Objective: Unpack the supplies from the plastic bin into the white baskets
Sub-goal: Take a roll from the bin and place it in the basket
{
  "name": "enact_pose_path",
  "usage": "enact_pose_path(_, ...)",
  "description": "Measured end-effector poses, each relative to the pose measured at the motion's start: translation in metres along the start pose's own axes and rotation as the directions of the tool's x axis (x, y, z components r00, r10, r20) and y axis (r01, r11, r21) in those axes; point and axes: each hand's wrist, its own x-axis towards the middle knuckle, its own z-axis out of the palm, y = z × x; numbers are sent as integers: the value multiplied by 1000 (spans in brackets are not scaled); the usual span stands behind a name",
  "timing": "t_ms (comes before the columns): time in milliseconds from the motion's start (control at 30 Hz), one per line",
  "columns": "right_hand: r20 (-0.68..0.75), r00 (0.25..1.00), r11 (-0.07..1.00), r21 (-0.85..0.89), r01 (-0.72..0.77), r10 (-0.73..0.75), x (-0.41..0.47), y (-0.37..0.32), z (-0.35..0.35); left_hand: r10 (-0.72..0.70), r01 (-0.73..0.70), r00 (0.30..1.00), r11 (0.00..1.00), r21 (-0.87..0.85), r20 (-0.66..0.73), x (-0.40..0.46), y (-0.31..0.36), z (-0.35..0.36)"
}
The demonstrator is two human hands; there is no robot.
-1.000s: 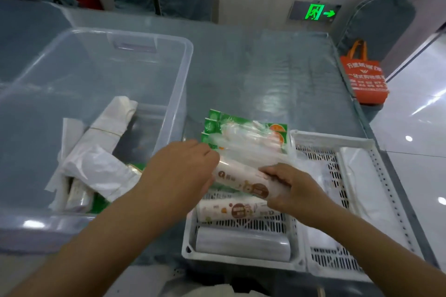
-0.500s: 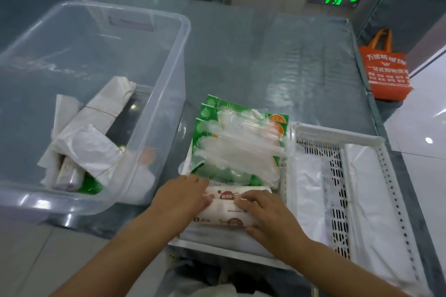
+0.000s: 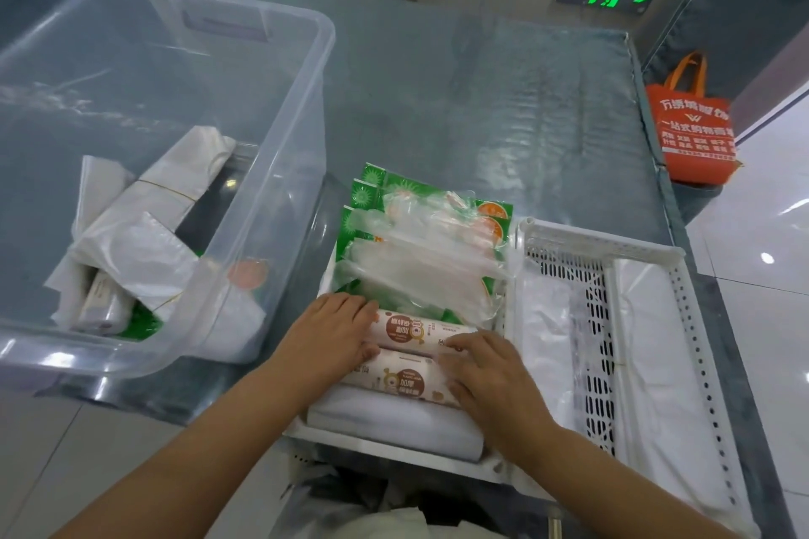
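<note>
The clear plastic bin point(image 3: 306, 70) stands at the left and holds white bag bundles point(image 3: 149, 241) and a small wrapped pack. The left white basket point(image 3: 394, 449) holds green glove packs point(image 3: 420, 249), two printed rolls and a plain white roll point(image 3: 394, 420) at its front. My left hand point(image 3: 332, 337) grips the left end of the upper printed roll point(image 3: 407, 330) between fingers and thumb. My right hand point(image 3: 490, 381) holds its right end and also lies across the lower printed roll point(image 3: 398, 376). Both rolls lie flat in the basket.
The right white basket point(image 3: 591, 241) adjoins the left one and holds white plastic bags point(image 3: 652, 359). The grey table point(image 3: 481, 101) stretches beyond both. An orange tote bag point(image 3: 696, 131) stands past the table's right edge. Floor tiles lie below the near edge.
My hands carried a printed roll down from above the basket and laid it beside the other printed roll. The camera moved closer and tilted down.
</note>
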Motion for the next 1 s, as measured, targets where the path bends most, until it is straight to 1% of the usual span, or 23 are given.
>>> enact_pose_path(100, -85, 982, 986, 19, -167, 168, -4, 12, -6, -39, 33, 997, 996, -85, -72, -1, 7, 9)
enact_pose_path(167, -121, 957, 964, 71, -256, 263, -6, 18, -8, -86, 76, 993, 990, -123, -77, -3, 15, 14)
enact_pose_path(267, -120, 940, 946, 104, -308, 319, -8, 21, -6, -122, 116, 991, 988, -100, -57, -2, 27, 19)
enact_pose_path(367, -79, 942, 945, 57, -322, 326, -9, 18, -2, -80, 71, 995, 988, -140, -58, 1, 30, 21)
enact_pose_path(467, -98, 940, 944, -2, -329, 327, -10, 16, 1, -40, 26, 997, 982, -189, -70, 0, 29, 20)
enact_pose_path(667, -100, 963, 963, -72, -259, 251, -6, 18, -3, -19, -5, 995, 971, -239, -99, -6, 28, 13)
enact_pose_path(733, -100, 973, 973, -80, -217, 209, 0, 22, -7, 6, -32, 990, 983, -180, -142, -6, 29, 3)
enact_pose_path(800, -95, 979, 980, -68, -186, 180, 11, 26, -13, 33, -63, 972, 990, -124, -235, -5, 30, -13)
enact_pose_path(867, -101, 982, 986, -37, -164, 160, 25, 26, -22, 43, -65, 964, 995, -75, -263, -6, 32, -37)
enact_pose_path(1000, -187, 978, 996, 24, -85, 88, 62, 14, -47, 91, -66, 934, 994, 84, -345, -16, 34, -97)
